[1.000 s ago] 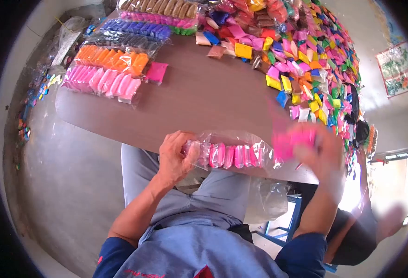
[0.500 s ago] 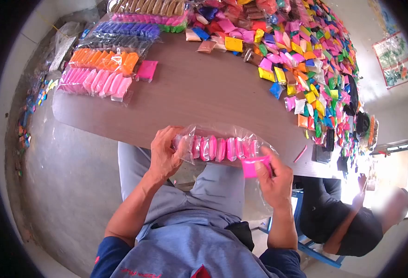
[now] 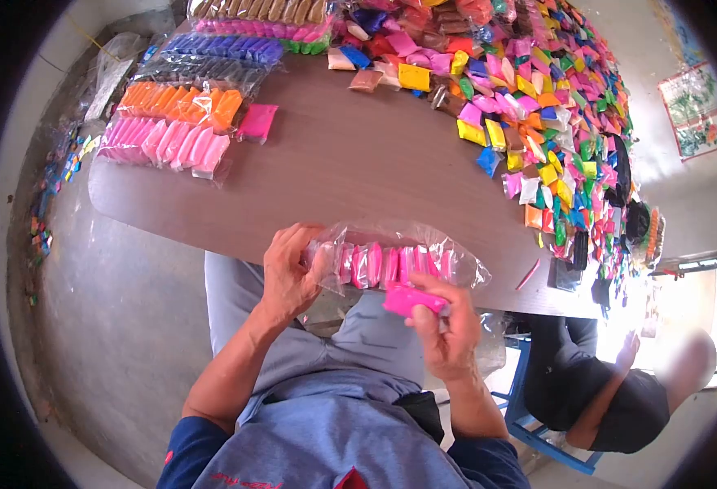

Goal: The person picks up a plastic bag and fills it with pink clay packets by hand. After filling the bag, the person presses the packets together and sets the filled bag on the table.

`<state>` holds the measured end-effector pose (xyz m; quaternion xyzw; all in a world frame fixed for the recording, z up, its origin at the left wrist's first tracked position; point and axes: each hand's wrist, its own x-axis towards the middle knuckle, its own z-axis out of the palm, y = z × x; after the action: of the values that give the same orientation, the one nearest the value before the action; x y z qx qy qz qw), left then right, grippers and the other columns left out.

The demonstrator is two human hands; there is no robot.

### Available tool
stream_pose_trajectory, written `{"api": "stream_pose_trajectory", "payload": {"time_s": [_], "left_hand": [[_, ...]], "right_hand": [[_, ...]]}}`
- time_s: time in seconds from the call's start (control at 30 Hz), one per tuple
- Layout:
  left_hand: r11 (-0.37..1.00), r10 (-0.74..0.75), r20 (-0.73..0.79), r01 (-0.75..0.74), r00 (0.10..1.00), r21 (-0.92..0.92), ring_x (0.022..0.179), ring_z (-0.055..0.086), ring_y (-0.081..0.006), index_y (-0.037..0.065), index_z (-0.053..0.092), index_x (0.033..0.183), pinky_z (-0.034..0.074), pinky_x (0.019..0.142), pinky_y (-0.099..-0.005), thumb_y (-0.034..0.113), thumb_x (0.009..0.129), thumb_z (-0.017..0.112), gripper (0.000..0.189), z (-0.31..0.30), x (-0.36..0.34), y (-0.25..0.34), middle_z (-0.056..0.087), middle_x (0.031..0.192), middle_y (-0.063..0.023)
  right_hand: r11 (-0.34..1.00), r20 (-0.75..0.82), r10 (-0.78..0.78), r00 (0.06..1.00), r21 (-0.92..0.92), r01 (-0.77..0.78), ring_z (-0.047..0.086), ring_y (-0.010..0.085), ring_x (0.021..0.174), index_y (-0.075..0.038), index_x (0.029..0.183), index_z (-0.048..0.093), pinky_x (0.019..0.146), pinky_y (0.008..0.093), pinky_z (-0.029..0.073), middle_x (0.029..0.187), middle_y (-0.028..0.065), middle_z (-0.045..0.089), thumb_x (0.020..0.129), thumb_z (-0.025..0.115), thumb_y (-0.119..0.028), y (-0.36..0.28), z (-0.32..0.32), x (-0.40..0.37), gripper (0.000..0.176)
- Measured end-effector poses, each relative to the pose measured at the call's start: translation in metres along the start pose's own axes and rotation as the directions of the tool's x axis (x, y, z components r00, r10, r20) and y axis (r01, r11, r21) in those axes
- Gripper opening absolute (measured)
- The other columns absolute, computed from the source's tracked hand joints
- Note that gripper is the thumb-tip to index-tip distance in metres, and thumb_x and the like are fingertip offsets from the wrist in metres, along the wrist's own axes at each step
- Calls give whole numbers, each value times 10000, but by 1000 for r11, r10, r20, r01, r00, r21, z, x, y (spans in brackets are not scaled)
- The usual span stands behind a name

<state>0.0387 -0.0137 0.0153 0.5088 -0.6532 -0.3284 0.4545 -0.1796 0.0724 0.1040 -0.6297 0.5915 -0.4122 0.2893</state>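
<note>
My left hand [image 3: 292, 267] grips the left end of a clear plastic bag [image 3: 466, 267] at the table's near edge. Inside the bag, several pink packets [image 3: 391, 262] stand in a row on their edges. Between the thumb and fingers of my right hand [image 3: 450, 330] is one loose bright pink packet [image 3: 411, 301], held just below the row, in front of the bag's near side. The bag's right end sticks out past my right hand, and that hand's fingers are partly hidden behind the packet.
Filled bags of pink [image 3: 163, 145], orange [image 3: 178, 106] and other packets line the table's left side, with a single pink packet [image 3: 257, 122] beside them. A big heap of mixed-colour packets [image 3: 554, 130] covers the right. Another person [image 3: 611, 391] sits at the lower right.
My right hand has moved left and slightly down with the pink packet, which has turned in its grip. The bag's right end now shows past the hand. My left hand stays put.
</note>
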Motion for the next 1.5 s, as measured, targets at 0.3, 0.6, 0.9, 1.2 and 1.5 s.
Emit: {"api": "stream_pose_trajectory", "payload": {"time_s": [0.3, 0.6, 0.9, 1.2, 1.5], "left_hand": [[997, 69, -24, -70, 997, -30, 848, 575, -306, -31, 661, 1022, 460, 783, -380, 179, 874, 636, 258, 1, 0, -3, 642, 925, -151], [1000, 25, -40, -25, 999, -18, 892, 613, -340, 1, 670, 990, 480, 838, -392, 206, 842, 653, 253, 2, 1, 1, 674, 982, -135], [999, 50, -35, -50, 998, 7, 841, 591, -326, -2, 662, 1018, 484, 789, -383, 205, 839, 661, 273, 2, -1, -4, 670, 980, -138], [996, 85, -43, -85, 995, -4, 862, 602, -312, -29, 676, 988, 470, 807, -382, 184, 890, 636, 237, 3, 1, -1, 667, 969, -162], [999, 35, -7, -35, 999, 8, 872, 594, -340, 5, 669, 1015, 477, 824, -400, 243, 846, 648, 293, 0, 0, -3, 659, 964, -140]], "right_hand": [[939, -203, -171, 964, -329, 97, 655, 211, 750, 18, 1104, 565, 614, 296, 518, 1262, 234, 644, 963, 660, -179, 0, -5, 21, 260], [896, -412, -109, 904, -435, -90, 690, 230, 860, 16, 1131, 658, 699, 306, 552, 1090, 180, 694, 928, 712, -147, 23, -26, 24, 265], [791, -370, -285, 885, -611, -1, 632, 185, 736, 6, 1079, 710, 626, 311, 505, 932, 129, 680, 890, 745, -123, 48, -26, 30, 231], [853, -251, 201, 947, -430, -295, 695, 284, 799, -72, 1170, 691, 699, 387, 544, 985, 174, 702, 906, 714, -222, 25, -38, 30, 305], [806, -237, 122, 964, -543, -235, 631, 273, 613, -32, 969, 712, 616, 361, 498, 712, 148, 647, 923, 680, -191, 33, -45, 31, 169]]}}
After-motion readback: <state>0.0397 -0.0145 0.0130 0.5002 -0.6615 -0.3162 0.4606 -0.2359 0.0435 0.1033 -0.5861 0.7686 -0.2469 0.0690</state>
